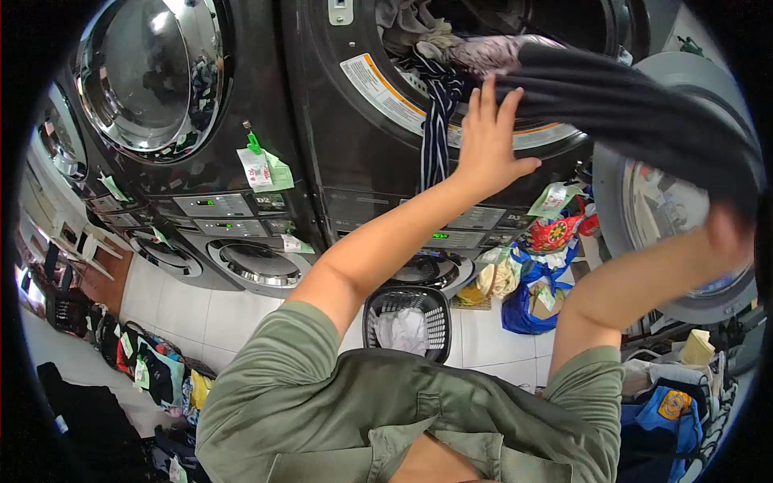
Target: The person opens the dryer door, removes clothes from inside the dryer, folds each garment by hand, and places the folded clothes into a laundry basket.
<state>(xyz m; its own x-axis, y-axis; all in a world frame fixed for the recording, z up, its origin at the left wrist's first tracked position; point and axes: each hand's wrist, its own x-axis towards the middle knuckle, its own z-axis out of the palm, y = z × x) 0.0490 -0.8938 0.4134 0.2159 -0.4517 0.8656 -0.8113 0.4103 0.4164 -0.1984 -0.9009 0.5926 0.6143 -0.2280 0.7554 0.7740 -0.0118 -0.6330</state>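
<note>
Person's left hand [489, 145], fingers loosely spread by dark cloth [636, 109]; cloth stretched across the open machine's [330, 113] mouth; right hand [729, 233] blurred at its far end, finger grip unclear

You've got a white tiled floor [181, 310] below, w/ thin joint lines. On it, just in front of you, sits a blk slotted plastic basket [441, 322]; a shiny blue plastic bag [522, 322] is nr it, to your R. Stacked dk-grey metal front-loaders [193, 179] stand on the tiles too. Facing you, the open blk round-mouthed dryer [346, 137] carries bunched grey clothes [407, 28], plus a navy-and-white striped cloth [437, 121] hanging over its rim
</note>
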